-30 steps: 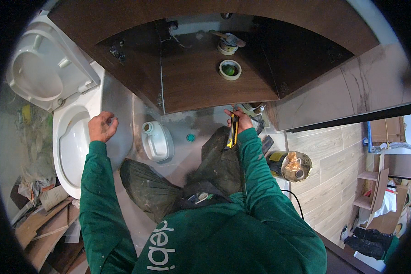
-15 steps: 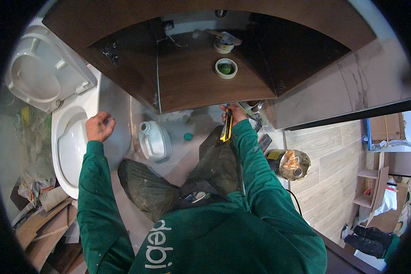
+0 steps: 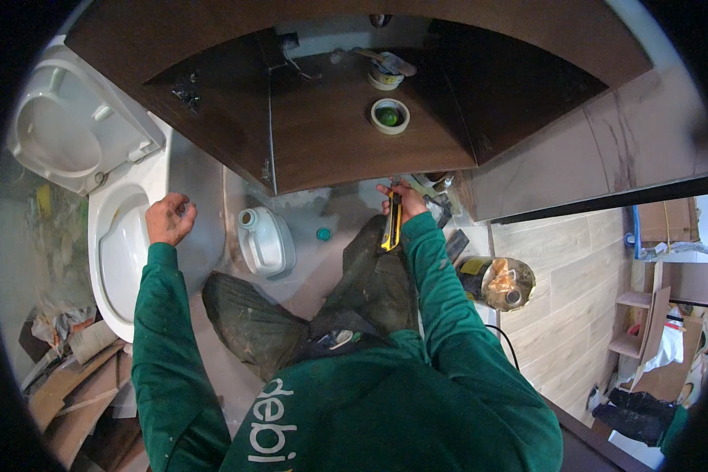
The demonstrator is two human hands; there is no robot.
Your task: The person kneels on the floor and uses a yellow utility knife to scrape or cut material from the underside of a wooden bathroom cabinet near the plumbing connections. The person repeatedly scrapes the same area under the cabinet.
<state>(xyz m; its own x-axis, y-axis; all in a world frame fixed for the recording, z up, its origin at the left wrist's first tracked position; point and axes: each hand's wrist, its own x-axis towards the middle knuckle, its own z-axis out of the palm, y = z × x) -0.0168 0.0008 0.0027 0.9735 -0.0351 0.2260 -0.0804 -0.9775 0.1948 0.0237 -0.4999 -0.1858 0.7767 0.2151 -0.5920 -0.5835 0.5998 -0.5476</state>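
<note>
My right hand (image 3: 405, 201) is closed around a yellow and black utility knife (image 3: 391, 223), just below the front edge of an open brown cabinet (image 3: 330, 161). My left hand (image 3: 171, 219) hovers by the rim of a white toilet (image 3: 116, 252), its fingers curled in toward the thumb; whatever they may hold is too small to make out. Inside the cabinet lies a roll of masking tape (image 3: 389, 116) with something green in its middle. Behind it stands a small tub (image 3: 385, 79) with a putty-smeared tool across its top.
A white plastic jug (image 3: 266, 242) without a cap stands on the floor between my hands, with a green cap (image 3: 323, 234) beside it. A stained can (image 3: 499, 283) is at my right. Wood offcuts (image 3: 82, 393) pile up at the lower left. Another person's legs (image 3: 637, 417) show at far right.
The utility knife has tipped slightly and sits a little lower in my right hand. My left hand has hardly moved.
</note>
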